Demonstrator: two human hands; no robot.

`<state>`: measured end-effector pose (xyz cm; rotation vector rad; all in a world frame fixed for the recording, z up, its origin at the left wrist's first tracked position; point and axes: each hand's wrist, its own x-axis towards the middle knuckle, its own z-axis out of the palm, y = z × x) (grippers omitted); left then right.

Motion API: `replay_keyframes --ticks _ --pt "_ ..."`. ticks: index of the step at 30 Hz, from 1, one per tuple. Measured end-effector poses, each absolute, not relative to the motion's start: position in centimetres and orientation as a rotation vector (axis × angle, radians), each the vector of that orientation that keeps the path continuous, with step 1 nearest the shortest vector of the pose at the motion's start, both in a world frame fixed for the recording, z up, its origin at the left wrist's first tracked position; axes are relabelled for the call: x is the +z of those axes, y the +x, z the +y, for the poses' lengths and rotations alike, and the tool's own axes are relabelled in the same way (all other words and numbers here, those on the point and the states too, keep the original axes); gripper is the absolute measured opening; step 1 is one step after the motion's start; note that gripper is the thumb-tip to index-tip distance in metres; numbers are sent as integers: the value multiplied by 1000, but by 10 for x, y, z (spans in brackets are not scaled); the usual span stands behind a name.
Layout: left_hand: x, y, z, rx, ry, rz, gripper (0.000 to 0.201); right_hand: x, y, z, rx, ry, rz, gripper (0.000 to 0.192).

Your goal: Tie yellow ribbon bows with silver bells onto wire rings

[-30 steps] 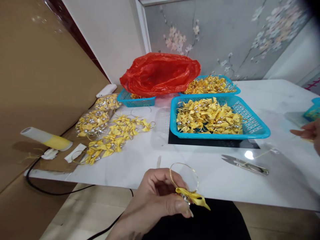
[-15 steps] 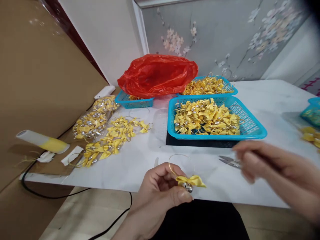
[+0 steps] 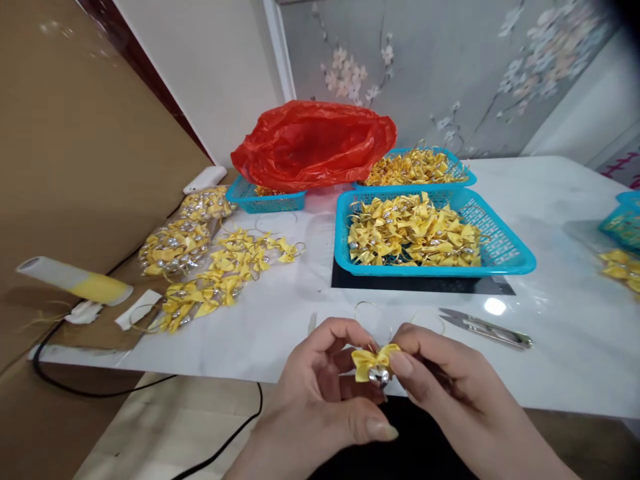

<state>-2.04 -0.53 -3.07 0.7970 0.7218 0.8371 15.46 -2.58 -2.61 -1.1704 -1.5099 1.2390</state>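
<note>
Apparently for steadiness, the right hand's fingers [image 3: 401, 365] clamp the yellow ribbon bow [image 3: 364, 365] above its shiny silver bell [image 3: 379, 377]; the left hand [image 3: 323, 400] cups nearby, thumb and fingers apart.

Left hand [image 3: 325, 393]: bare through the wrist, slender fingers; thumbnail [image 3: 383, 430] longish, reaching past the thumb's tip. Right hand [image 3: 445, 380]: likewise bare through the wrist, thumbnail rounded. Below and between both hands: black clothing [image 3: 413, 443], dark throughout, weave and cut too dim to read.
</note>
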Motion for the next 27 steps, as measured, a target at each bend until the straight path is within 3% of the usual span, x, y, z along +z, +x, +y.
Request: replay_keyframes --ticks 6,10,16,21,27 --pt "-29 -25 -4 918 909 787 16 -31 156 -25 1244 -1146 -1501 29" --pt "-28 -25 -3 912 792 815 16 -43 159 -15 1226 -1190 -1351 29" --pt "-23 -28 4 962 708 897 18 -53 156 -5 1780 -991 -1338 38" --pt "-25 -32 7 919 633 978 20 -45 157 -5 1371 -1083 -1504 22" --pt "-29 -28 5 921 599 998 19 -45 149 -4 960 -1111 -1654 24"
